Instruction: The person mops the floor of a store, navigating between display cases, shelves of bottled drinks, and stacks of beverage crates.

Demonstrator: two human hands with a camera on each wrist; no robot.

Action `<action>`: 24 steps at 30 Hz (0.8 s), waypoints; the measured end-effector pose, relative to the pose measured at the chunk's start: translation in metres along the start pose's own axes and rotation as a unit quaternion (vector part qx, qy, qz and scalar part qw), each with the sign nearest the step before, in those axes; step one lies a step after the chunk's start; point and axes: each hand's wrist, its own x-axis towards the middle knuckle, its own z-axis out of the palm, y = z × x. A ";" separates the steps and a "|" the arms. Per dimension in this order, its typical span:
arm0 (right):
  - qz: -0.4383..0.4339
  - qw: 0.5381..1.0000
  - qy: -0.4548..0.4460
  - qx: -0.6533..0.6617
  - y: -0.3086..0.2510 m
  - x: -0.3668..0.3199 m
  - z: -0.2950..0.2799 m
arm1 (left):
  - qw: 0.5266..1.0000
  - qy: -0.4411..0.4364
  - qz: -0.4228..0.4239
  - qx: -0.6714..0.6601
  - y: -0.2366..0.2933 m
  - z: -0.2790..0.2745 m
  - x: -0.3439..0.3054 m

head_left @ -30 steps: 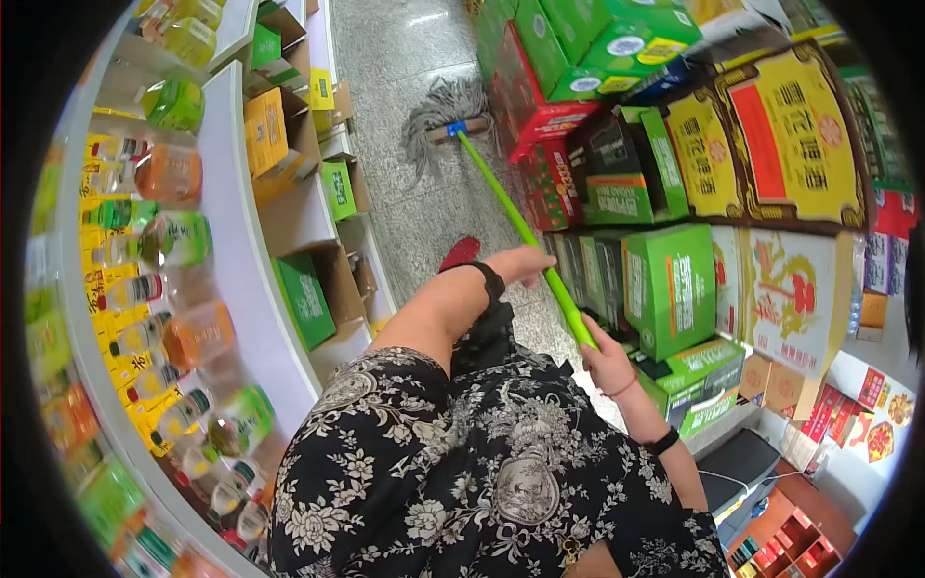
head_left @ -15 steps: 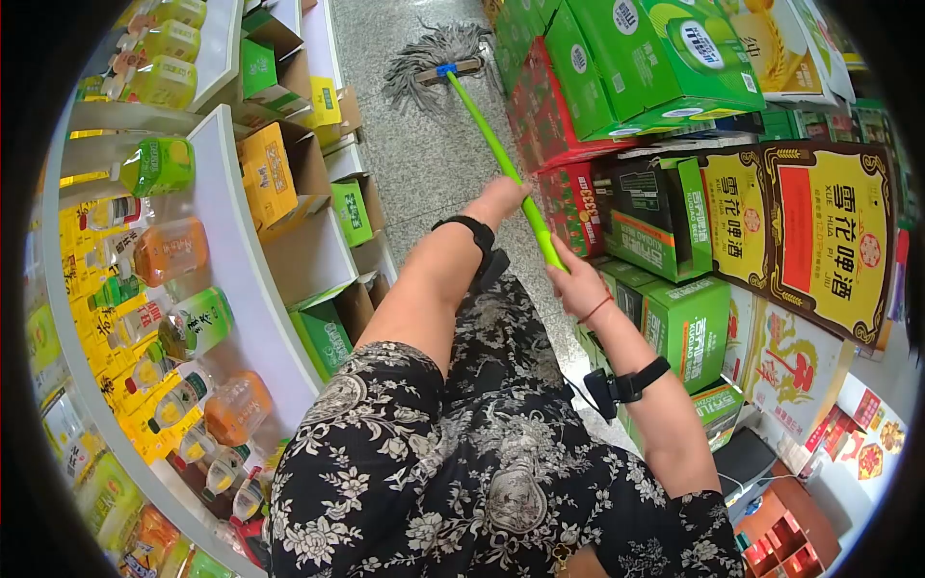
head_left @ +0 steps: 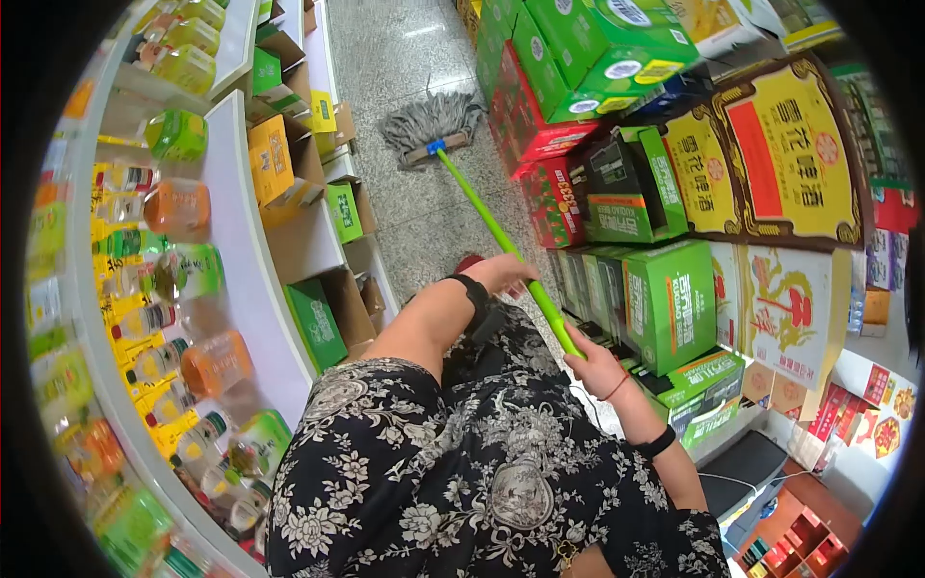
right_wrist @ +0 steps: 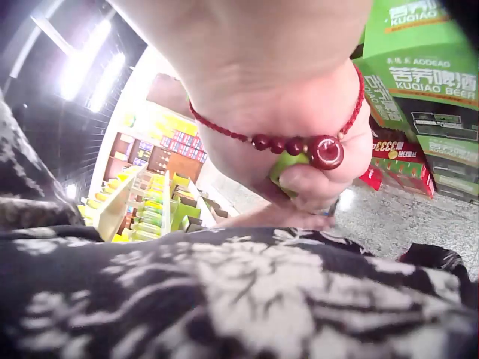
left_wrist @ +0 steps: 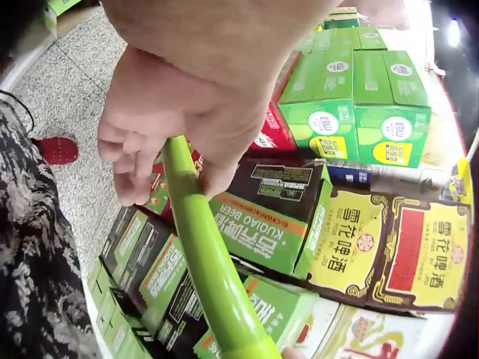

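A mop with a bright green handle (head_left: 491, 217) slants up the aisle in the head view. Its grey string head (head_left: 434, 120) lies on the speckled floor, joined by a blue clip, with the strands spread beyond the crossbar. My left hand (head_left: 506, 274) grips the handle partway down; in the left wrist view, its fingers (left_wrist: 135, 149) bend loosely around the pole. Higher up, near the handle's top end, my right hand (head_left: 599, 370) holds on. The right wrist view shows that hand (right_wrist: 299, 120) curled over the green end, below a red beaded bracelet.
Shelves (head_left: 255, 193) of bottles and open cartons line the left side. Stacked green beer boxes (head_left: 670, 299), a red box (head_left: 525, 106) and yellow-brown cartons (head_left: 771, 154) border the right. A red shoe (left_wrist: 56, 150) stands on the floor (head_left: 385, 58) between them.
The mop head went farther up the aisle half a second ago and is now back nearer me. Both hands drew back with the handle, keeping their hold.
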 end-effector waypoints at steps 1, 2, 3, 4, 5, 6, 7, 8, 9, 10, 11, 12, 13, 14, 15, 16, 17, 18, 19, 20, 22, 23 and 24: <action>0.033 0.999 -0.014 0.010 -0.004 -0.020 -0.002 | 0.999 -0.021 -0.035 -0.018 -0.007 0.018 -0.010; 0.029 0.999 -0.015 0.008 0.006 -0.038 -0.001 | 0.999 -0.018 -0.032 -0.018 -0.019 0.036 -0.012; 0.027 0.999 -0.022 -0.009 0.019 -0.054 0.001 | 0.998 -0.036 -0.037 -0.023 -0.033 0.052 -0.011; 0.024 0.999 -0.028 -0.025 0.030 -0.070 0.002 | 0.997 -0.054 -0.043 -0.026 -0.045 0.065 -0.010; 0.031 0.998 -0.037 -0.036 0.036 -0.087 0.001 | 0.998 -0.051 -0.042 -0.024 -0.056 0.079 -0.008; 0.029 0.998 -0.038 -0.037 0.047 -0.104 0.000 | 0.996 -0.056 -0.060 0.032 -0.066 0.095 -0.005; 0.029 0.998 -0.050 -0.025 0.059 -0.121 -0.002 | 0.991 -0.061 -0.080 0.086 -0.075 0.111 -0.004; 0.029 0.997 -0.063 -0.014 0.065 -0.135 -0.002 | 0.991 -0.059 -0.081 0.083 -0.074 0.124 -0.014; 0.053 0.995 -0.069 -0.037 0.064 -0.150 -0.005 | 0.983 -0.083 -0.086 0.138 -0.069 0.135 -0.027; 0.053 0.995 -0.073 -0.038 0.062 -0.163 -0.008 | 0.971 -0.107 -0.092 0.192 -0.068 0.146 -0.035; 0.087 0.993 -0.077 -0.007 0.061 -0.173 -0.011 | 0.970 -0.116 -0.104 0.185 -0.076 0.153 -0.029; 0.119 0.989 -0.080 0.021 0.059 -0.179 -0.014 | 0.972 -0.113 -0.103 0.180 -0.080 0.160 -0.028; 0.107 0.992 -0.059 0.041 0.058 -0.182 -0.015 | 0.972 -0.110 -0.093 0.184 -0.076 0.164 -0.031; 0.103 0.992 -0.062 0.036 0.054 -0.181 -0.017 | 0.973 -0.108 -0.082 0.189 -0.072 0.165 -0.036; 0.110 0.991 -0.059 0.040 0.050 -0.180 -0.019 | 0.969 -0.096 -0.063 0.217 -0.066 0.165 -0.042; 0.118 0.990 -0.055 0.045 0.046 -0.177 -0.021 | 0.970 -0.093 -0.063 0.215 -0.064 0.162 -0.041; 0.116 0.991 -0.057 0.042 0.044 -0.171 -0.023 | 0.972 -0.099 -0.053 0.207 -0.061 0.158 -0.038; 0.096 0.994 -0.043 0.028 0.043 -0.166 -0.024 | 0.973 -0.107 -0.045 0.200 -0.058 0.153 -0.035; 0.076 0.997 -0.029 0.014 0.042 -0.160 -0.025 | 0.981 -0.088 -0.043 0.166 -0.053 0.149 -0.038; 0.076 0.997 -0.030 0.012 0.042 -0.149 -0.025 | 0.982 -0.087 -0.042 0.164 -0.052 0.142 -0.032; 0.043 0.998 -0.005 0.045 0.042 -0.126 -0.025 | 0.995 -0.045 -0.034 0.079 -0.054 0.124 -0.014; 0.055 0.997 -0.005 0.063 0.026 -0.114 -0.021 | 0.995 -0.046 -0.034 0.076 -0.051 0.109 -0.009; 0.074 0.996 -0.025 0.050 0.025 -0.095 -0.020 | 0.996 -0.033 -0.023 0.077 -0.048 0.091 -0.004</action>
